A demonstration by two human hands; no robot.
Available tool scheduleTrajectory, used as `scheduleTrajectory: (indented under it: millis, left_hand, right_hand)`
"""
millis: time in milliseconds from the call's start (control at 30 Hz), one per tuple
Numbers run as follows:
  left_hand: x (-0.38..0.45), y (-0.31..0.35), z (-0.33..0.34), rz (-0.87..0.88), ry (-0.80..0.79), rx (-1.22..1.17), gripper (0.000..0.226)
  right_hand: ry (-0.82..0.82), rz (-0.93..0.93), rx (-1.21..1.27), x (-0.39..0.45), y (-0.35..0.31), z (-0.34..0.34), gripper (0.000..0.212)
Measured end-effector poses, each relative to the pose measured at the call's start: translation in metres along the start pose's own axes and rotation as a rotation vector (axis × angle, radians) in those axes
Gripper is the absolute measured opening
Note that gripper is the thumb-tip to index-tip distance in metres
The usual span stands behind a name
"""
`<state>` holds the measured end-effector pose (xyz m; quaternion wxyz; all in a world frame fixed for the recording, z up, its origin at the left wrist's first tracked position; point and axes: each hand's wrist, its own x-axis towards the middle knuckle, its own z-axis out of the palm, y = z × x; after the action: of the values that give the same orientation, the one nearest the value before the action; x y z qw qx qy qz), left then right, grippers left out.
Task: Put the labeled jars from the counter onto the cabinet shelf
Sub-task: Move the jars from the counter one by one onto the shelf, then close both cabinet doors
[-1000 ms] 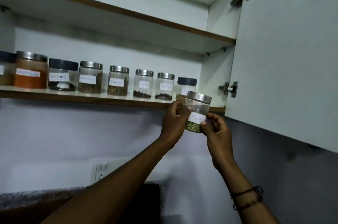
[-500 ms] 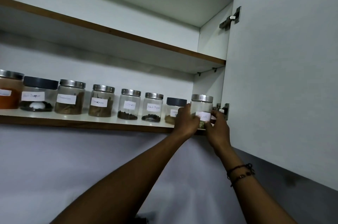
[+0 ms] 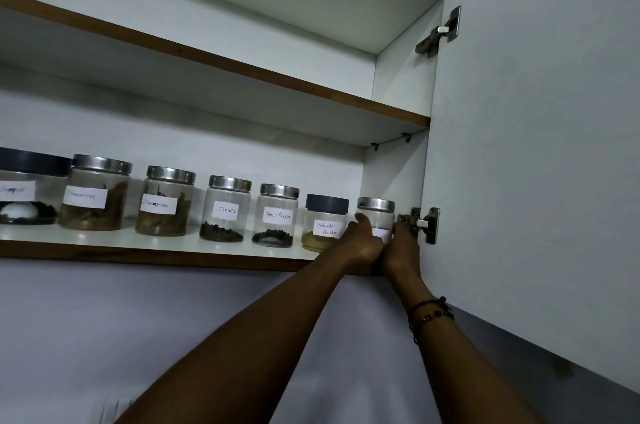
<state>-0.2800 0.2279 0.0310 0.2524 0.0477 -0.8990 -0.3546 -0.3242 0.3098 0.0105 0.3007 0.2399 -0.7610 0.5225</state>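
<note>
At centre right of the frame, left hand and right hand clasp the upright jar from either side, at the shelf row's right end beside the coriander jar.

Steel-lidded clear jar upright at right end of cabinet shelf, just beside coriander powder jar; label partly hidden.
</note>
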Motion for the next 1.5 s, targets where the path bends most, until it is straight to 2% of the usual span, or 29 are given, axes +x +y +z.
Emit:
scheduleTrajectory:
  millis: [100,233,300,400,533,633,733,833,967,1033,1133,1233,1333,1500]
  left_hand:
    - [0.005,-0.003,-0.001,0.017,-0.014,0.047,0.085]
    - [-0.005,-0.008,0.001,0.093,0.072,0.068,0.062]
    - [-0.011,-0.01,0.001,0.167,0.075,0.057,0.053]
    - [-0.027,-0.009,-0.003,0.248,0.036,-0.038,0.044]
    - [-0.053,-0.001,-0.008,0.297,0.055,-0.114,0.062]
    - [-0.073,0.016,-0.011,0.371,0.09,-0.205,0.062]
    - [-0.096,0.049,-0.018,0.477,0.091,-0.302,0.057]
    - [-0.119,0.089,-0.019,0.627,0.107,-0.375,0.058]
    - [-0.151,0.144,-0.008,0.803,0.118,-0.487,0.043]
    - [-0.165,0.172,0.001,0.867,0.104,-0.52,0.034]
    - [-0.184,0.207,0.014,0.96,0.087,-0.567,0.034]
    - [-0.199,0.234,0.026,1.007,0.047,-0.579,0.04]
    - [-0.211,0.255,0.04,0.974,-0.012,-0.567,0.055]
    - [-0.221,0.273,0.061,0.914,-0.104,-0.533,0.061]
  right_hand:
    - [-0.046,-0.038,-0.042,0.002,0.003,0.001,0.029]
    - [-0.063,-0.022,-0.041,-0.007,0.006,-0.004,0.009]
    - [-0.071,-0.013,-0.011,-0.015,0.008,-0.009,0.023]
    - [-0.094,-0.043,-0.009,-0.027,0.005,-0.023,0.033]
    - [-0.087,-0.144,-0.045,-0.047,-0.011,-0.049,0.04]
    - [-0.034,-0.27,-0.07,-0.064,-0.039,-0.078,0.04]
    - [0.112,-0.513,-0.14,-0.084,-0.071,-0.117,0.025]
    - [0.187,-0.59,-0.287,-0.103,-0.097,-0.159,0.021]
    - [0.376,-0.587,-0.452,-0.122,-0.119,-0.221,0.02]
    - [0.44,-0.547,-0.592,-0.131,-0.124,-0.251,0.027]
    - [0.506,-0.477,-0.771,-0.144,-0.125,-0.288,0.037]
    - [0.567,-0.401,-0.769,-0.157,-0.124,-0.318,0.043]
    - [0.536,-0.269,-0.664,-0.162,-0.117,-0.34,0.046]
    - [0.353,-0.114,-0.461,-0.162,-0.1,-0.365,0.059]
